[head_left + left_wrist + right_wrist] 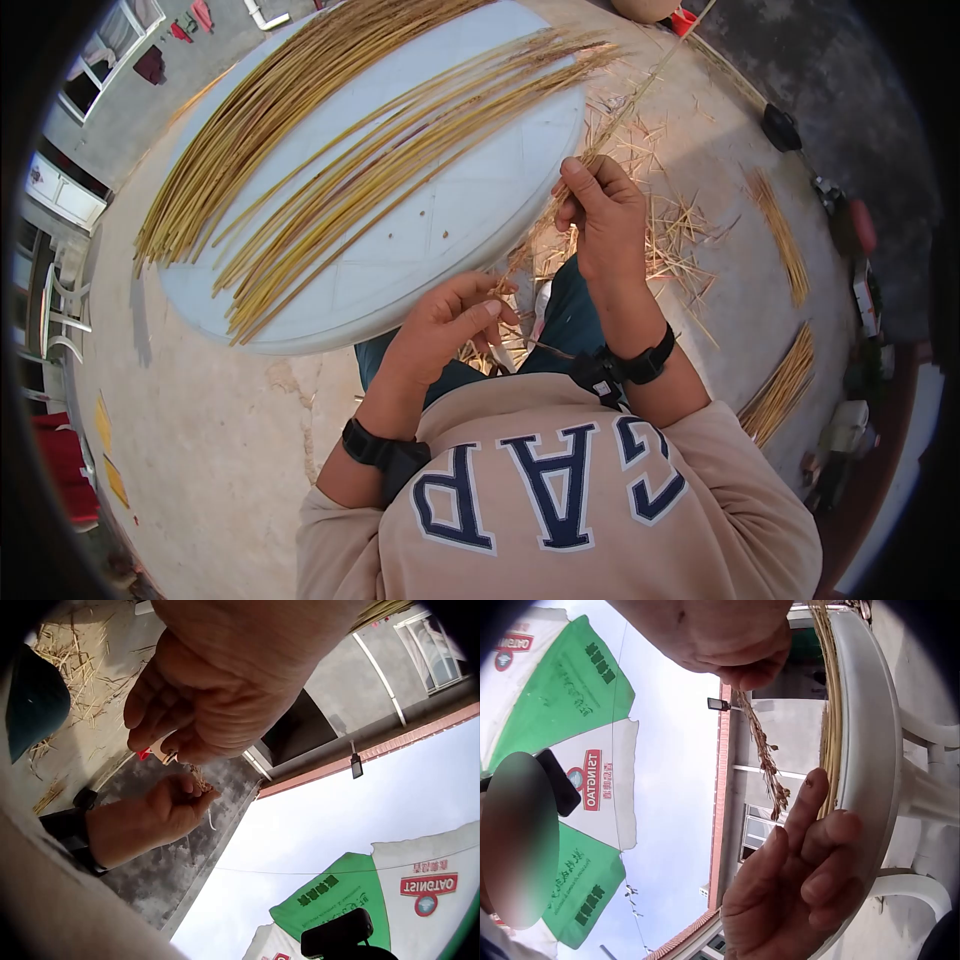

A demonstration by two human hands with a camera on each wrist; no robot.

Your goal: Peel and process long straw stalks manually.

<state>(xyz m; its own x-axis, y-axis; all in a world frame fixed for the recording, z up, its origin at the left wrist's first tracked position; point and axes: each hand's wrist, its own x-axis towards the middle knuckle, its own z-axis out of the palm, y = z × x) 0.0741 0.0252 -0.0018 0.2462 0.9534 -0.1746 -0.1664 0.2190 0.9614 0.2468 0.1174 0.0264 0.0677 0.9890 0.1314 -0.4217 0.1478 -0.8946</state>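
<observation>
My right hand point(608, 215) pinches a thin dry stalk point(640, 92), which runs off to the upper right. Its brown seed head point(765, 754) hangs below the right hand point(720, 634) in the right wrist view. My left hand point(437, 325) is near the lower end of the seed head, palm up with fingers apart and slightly bent; the left hand point(799, 881) shows no clear grip on it. Long yellow stalks point(345, 210) lie beside a thicker bundle point(250, 125) on the white round table point(400, 265).
Straw scraps point(675, 245) litter the concrete floor point(230, 425) right of the table. Two small stalk bundles, one upper point(780, 235) and one lower point(782, 385), lie farther right. A white chair point(65, 310) stands at the far left. A green and white umbrella point(592, 690) is overhead.
</observation>
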